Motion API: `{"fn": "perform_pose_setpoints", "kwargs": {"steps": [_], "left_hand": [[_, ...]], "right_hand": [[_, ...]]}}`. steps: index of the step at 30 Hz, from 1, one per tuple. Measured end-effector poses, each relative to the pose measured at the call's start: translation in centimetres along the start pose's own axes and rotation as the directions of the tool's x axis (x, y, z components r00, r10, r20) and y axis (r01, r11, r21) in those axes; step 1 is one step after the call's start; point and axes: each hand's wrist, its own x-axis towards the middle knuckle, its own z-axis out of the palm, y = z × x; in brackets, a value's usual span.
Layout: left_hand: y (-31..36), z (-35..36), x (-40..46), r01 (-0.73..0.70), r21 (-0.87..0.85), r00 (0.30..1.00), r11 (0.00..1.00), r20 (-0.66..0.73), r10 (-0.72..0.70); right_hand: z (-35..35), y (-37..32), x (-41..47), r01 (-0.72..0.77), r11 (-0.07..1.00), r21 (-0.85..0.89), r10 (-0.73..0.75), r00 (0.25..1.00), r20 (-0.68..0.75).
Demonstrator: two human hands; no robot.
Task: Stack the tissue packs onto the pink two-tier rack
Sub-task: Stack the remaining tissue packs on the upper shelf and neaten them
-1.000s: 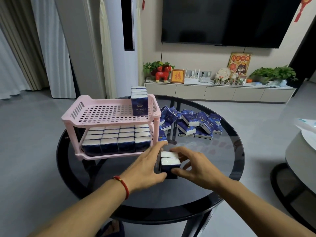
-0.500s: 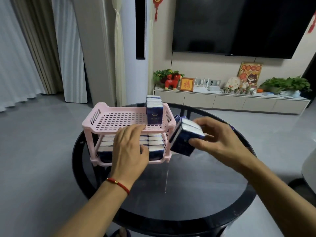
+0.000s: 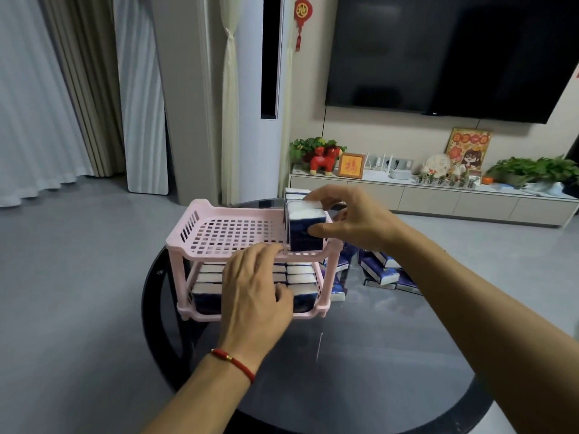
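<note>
Over the rack's [image 3: 232,236] top tier, right hand [image 3: 354,220] around packs [image 3: 305,225].

The floor [image 3: 78,277] is smooth grey, with a soft sheen. At the left hang white sheer curtains [image 3: 28,98] beside beige drapes [image 3: 91,83]. A tall white standing air conditioner [image 3: 260,89] with a dark vertical strip stands against the beige wall [image 3: 376,133], and a red knotted ornament [image 3: 301,17] hangs above it. A large black television [image 3: 454,51] is mounted on that wall. Below it runs a low white cabinet [image 3: 438,198] carrying a red animal figurine [image 3: 324,161], a framed red-and-gold character [image 3: 351,166], a white router [image 3: 398,170], a cartoon poster [image 3: 468,148] and green potted plants [image 3: 532,170]. The round worktop [image 3: 360,386] is dark glass.
</note>
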Motion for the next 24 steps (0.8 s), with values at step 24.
{"fn": "perform_pose_setpoints", "kwargs": {"steps": [24], "left_hand": [[2.5,1.6,8.2,0.253,-0.177,0.943,0.951,0.266,-0.201]], "right_hand": [[-0.4,5.3,-3.2,-0.121,0.991,0.051,0.128,0.975,-0.184]]}}
